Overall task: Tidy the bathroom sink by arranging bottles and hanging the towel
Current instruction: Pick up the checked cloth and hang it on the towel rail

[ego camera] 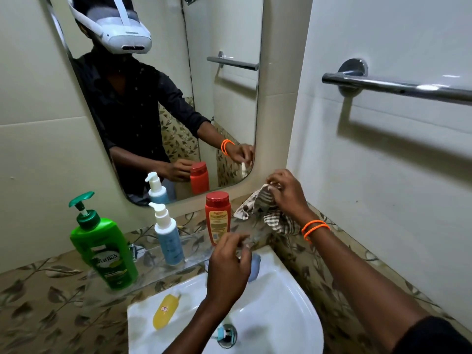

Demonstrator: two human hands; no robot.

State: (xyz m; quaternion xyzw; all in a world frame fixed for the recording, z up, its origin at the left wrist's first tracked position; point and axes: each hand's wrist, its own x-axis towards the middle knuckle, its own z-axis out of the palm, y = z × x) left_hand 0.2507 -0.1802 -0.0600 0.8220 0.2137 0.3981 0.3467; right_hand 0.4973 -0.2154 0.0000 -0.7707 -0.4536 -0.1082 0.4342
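Note:
My right hand (287, 192) pinches the top edge of a striped brown-and-white towel (258, 208) that hangs crumpled over the counter corner by the wall. My left hand (229, 264) hovers over the sink, fingers loosely curled and blurred, just right of and below the red bottle (217, 218); it holds nothing I can see. On the glass shelf (194, 259) stand a green pump bottle (104, 251), a white-and-blue pump bottle (167, 236) and the red bottle, all upright. A yellow bottle (165, 311) lies on its side in the white sink (293, 302).
A chrome towel bar (398, 86) is fixed to the right wall, above and right of the towel. A mirror (229, 111) hangs behind the shelf. A blue object (255, 267) sits at the sink's back rim behind my left hand. The drain (227, 335) lies at the basin's bottom.

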